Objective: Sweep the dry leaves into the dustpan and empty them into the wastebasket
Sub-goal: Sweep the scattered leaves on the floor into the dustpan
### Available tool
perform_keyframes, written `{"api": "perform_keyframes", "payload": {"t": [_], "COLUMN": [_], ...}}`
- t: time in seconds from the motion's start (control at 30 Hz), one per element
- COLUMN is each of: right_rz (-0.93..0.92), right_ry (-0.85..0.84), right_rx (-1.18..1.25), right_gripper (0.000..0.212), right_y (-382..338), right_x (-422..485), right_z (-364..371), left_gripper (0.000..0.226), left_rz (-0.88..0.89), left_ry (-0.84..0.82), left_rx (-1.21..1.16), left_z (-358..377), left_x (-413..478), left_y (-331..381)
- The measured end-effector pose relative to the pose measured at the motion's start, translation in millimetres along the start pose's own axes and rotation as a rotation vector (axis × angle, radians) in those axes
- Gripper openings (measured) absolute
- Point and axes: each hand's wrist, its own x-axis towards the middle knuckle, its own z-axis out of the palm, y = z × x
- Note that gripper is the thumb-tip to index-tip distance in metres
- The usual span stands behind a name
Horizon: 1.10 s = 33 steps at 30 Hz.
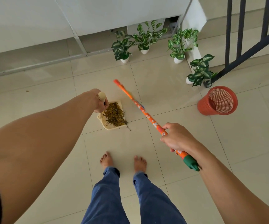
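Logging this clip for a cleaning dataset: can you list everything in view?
Dustpan: one, cream, on the floor ahead, centre.
Dry leaves: one pile, yellow-brown, in the dustpan.
Broom: one, orange flowered handle, right of the dustpan.
Wastebasket: one, red mesh, floor at right.
Potted plants: four, green-white in white pots, at the back.
Railing: one, dark, top right.
Left hand: grips the dustpan handle.
Right hand: grips the broom handle.
Feet: two, bare, bottom centre.
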Motion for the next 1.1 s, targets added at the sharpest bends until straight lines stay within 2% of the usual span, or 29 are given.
{"api": "perform_keyframes", "payload": {"t": [0.37,0.5,0.57,0.67,0.7,0.77,0.8,0.87,0.9,1.1], "right_rz": [0.055,0.04,0.03,0.023,0.017,-0.005,-0.016,-0.034,-0.043,-0.111], "right_ry": [0.016,0.007,0.002,0.003,0.001,-0.009,-0.019,-0.054,-0.08,-0.154], "right_rx": [-0.006,0.021,0.025,0.038,0.041,0.03,0.024,0.01,0.001,-0.098], "right_gripper": [0.02,0.019,0.019,0.019,0.02,0.023,0.024,0.024,0.024,0.032], "right_y": [7.3,5.0,2.1,-4.2,-7.9,-19.0,-26.1,-39.6,-44.1,-48.2], "right_x": [8.5,11.8,14.0,16.7,17.8,20.6,21.4,20.6,18.8,-6.3], "right_z": [-4.5,-4.9,-2.9,0.7,2.9,9.4,13.9,23.0,26.7,31.4], "left_gripper": [0.05,0.052,0.053,0.052,0.05,0.045,0.04,0.02,0.011,0.015], "left_rz": [-0.106,-0.117,-0.179,-0.319,-0.348,-0.298,-0.407,-0.483,-0.526,-0.513], "left_ry": [0.097,0.126,0.172,0.219,0.149,0.071,0.042,-0.015,-0.035,-0.064], "left_rx": [-0.159,-0.33,-0.537,-0.933,-1.025,-1.042,-1.029,-1.026,-1.08,-1.111], "left_z": [-18.1,-9.7,4.8,-26.7,-55.2,-108.0,-132.1,-174.6,-183.0,-192.5], "left_x": [-29.4,-41.1,-50.6,-66.4,-68.6,-86.4,-85.4,-90.2,-95.0,-92.3], "left_y": [-7.6,-20.9,-18.5,6.3,26.7,80.1,95.4,124.0,131.8,132.1]}}
